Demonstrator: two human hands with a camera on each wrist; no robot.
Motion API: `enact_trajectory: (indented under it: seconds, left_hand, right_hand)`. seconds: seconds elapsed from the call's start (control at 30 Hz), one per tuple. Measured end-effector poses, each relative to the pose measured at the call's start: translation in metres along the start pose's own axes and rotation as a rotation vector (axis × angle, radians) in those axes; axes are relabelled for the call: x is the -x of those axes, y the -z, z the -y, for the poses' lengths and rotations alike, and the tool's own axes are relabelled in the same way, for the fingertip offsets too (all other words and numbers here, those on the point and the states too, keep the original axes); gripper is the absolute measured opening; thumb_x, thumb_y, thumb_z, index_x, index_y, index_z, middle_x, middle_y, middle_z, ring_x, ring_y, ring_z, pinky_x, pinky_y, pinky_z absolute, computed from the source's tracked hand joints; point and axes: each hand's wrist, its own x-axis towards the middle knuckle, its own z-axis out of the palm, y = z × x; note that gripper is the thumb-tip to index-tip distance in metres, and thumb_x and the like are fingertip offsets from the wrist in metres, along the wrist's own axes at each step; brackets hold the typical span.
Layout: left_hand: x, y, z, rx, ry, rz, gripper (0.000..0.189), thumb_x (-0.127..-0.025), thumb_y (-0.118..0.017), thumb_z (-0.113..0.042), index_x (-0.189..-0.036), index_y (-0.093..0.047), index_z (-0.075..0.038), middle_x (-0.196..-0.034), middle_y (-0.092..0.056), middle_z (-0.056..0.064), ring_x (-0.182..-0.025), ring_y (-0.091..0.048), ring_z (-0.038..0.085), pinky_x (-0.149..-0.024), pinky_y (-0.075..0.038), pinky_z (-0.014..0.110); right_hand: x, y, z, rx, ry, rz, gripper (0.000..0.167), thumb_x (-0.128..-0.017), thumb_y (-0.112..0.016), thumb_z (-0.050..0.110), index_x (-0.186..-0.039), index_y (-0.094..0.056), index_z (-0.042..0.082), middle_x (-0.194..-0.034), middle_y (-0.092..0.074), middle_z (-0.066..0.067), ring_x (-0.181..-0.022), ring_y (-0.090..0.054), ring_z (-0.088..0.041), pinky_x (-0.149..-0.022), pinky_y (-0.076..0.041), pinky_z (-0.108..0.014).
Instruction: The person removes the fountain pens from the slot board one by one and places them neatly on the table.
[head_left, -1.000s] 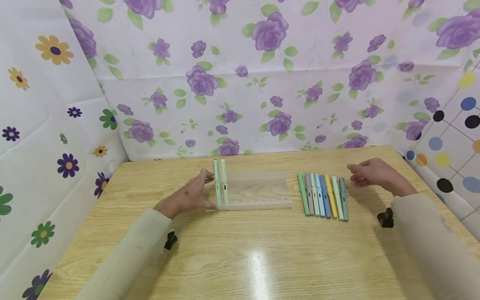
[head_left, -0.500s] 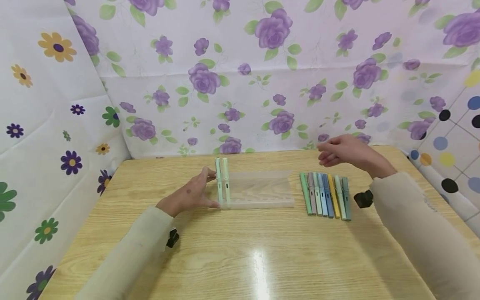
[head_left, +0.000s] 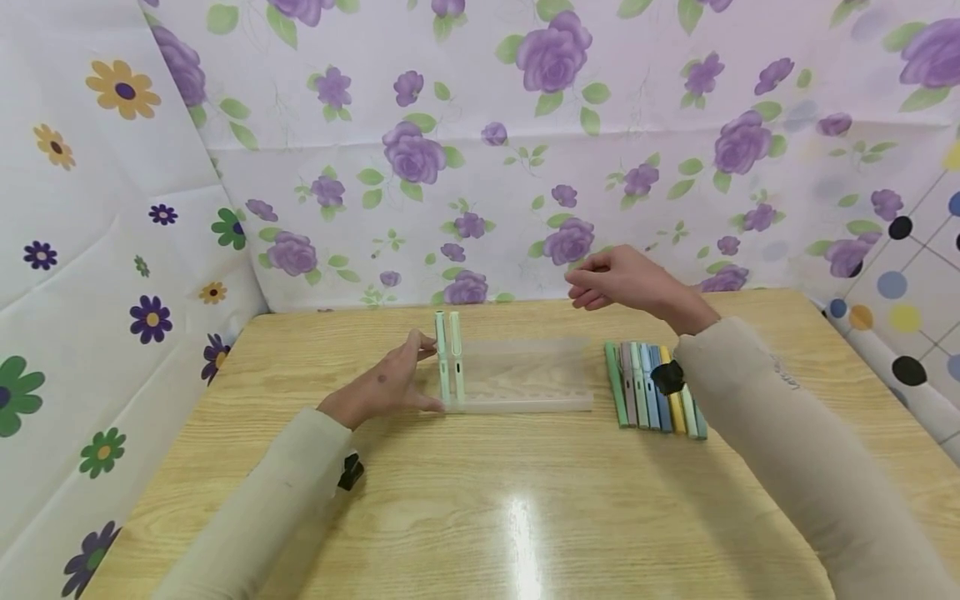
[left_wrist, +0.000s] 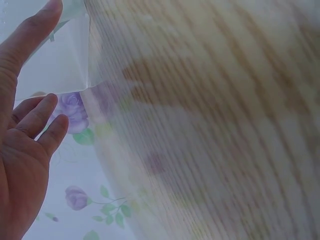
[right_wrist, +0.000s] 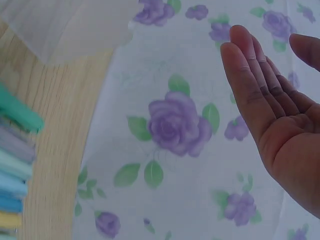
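In the head view, a clear plastic pen stand (head_left: 525, 375) lies on the table with two pens on its left end: a mint pen (head_left: 442, 354) and a pale yellow-green pen (head_left: 457, 354). My left hand (head_left: 390, 379) grips the stand's left end, thumb at the front edge and fingers behind. The left wrist view shows this hand (left_wrist: 22, 145) with its fingertips at the clear plastic. My right hand (head_left: 622, 282) is raised in the air behind and above the stand's right end, holding nothing. Its fingers (right_wrist: 245, 80) are extended in the right wrist view.
To the right of the stand, several pens in green, mauve, blue, yellow and grey-green lie side by side, such as the green pen (head_left: 617, 385). My right sleeve and wrist camera (head_left: 668, 377) partly cover them. A flowered cloth (head_left: 495, 183) hangs behind the wooden table (head_left: 450, 500).
My right hand has risen from beside the pen row and moved left over it, toward the stand. My left hand has kept its place at the stand's left end.
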Motion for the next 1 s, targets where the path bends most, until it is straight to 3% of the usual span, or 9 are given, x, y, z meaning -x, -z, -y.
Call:
enact_trajectory:
  seconds: [0.17, 0.4, 0.57, 0.8, 1.0]
  left_hand:
    - [0.000, 0.000, -0.001, 0.018, 0.018, -0.001, 0.082, -0.075, -0.090, -0.022, -0.130, -0.031, -0.005, -0.152, -0.034, 0.021, -0.142, -0.037, 0.035, -0.111, -0.036, 0.052]
    - [-0.001, -0.001, 0.001, 0.020, 0.026, -0.006, 0.085, -0.074, -0.090, -0.022, -0.130, -0.030, -0.001, -0.154, -0.032, 0.022, -0.142, -0.037, 0.035, -0.112, -0.034, 0.052]
    - [-0.001, -0.001, 0.002, 0.013, 0.015, -0.008, 0.086, -0.074, -0.090, -0.022, -0.132, -0.029, -0.002, -0.154, -0.031, 0.022, -0.142, -0.037, 0.035, -0.112, -0.034, 0.052]
    - [-0.001, -0.001, 0.004, 0.039, -0.001, -0.018, 0.085, -0.074, -0.091, -0.020, -0.130, -0.029, -0.003, -0.153, -0.033, 0.020, -0.141, -0.038, 0.035, -0.113, -0.033, 0.052]
    - [-0.001, -0.002, 0.004, 0.059, 0.009, -0.012, 0.088, -0.074, -0.090, -0.020, -0.132, -0.027, -0.002, -0.153, -0.032, 0.020, -0.142, -0.037, 0.035, -0.113, -0.032, 0.053]
  right_hand:
    - [-0.014, -0.019, 0.004, -0.004, 0.033, 0.029, 0.045, -0.104, -0.057, 0.029, -0.132, -0.058, -0.005, -0.115, -0.068, -0.020, -0.100, -0.069, -0.025, -0.087, -0.057, -0.034]
    - [-0.030, -0.049, 0.007, -0.046, 0.067, 0.049, 0.035, -0.102, -0.061, 0.023, -0.126, -0.062, -0.004, -0.113, -0.069, -0.018, -0.104, -0.068, -0.031, -0.085, -0.058, -0.034]
    - [-0.040, -0.073, 0.011, -0.017, 0.080, 0.063, 0.035, -0.101, -0.063, 0.021, -0.126, -0.062, -0.004, -0.113, -0.070, -0.017, -0.103, -0.069, -0.029, -0.085, -0.057, -0.033]
    - [-0.054, -0.100, 0.013, -0.013, 0.104, 0.054, 0.035, -0.100, -0.064, 0.021, -0.124, -0.063, -0.004, -0.112, -0.070, -0.018, -0.098, -0.069, -0.026, -0.092, -0.054, -0.043]
    - [-0.062, -0.116, 0.012, 0.002, 0.116, 0.030, 0.033, -0.098, -0.065, 0.021, -0.123, -0.065, -0.001, -0.109, -0.072, -0.013, -0.100, -0.068, -0.030, -0.089, -0.055, -0.044]
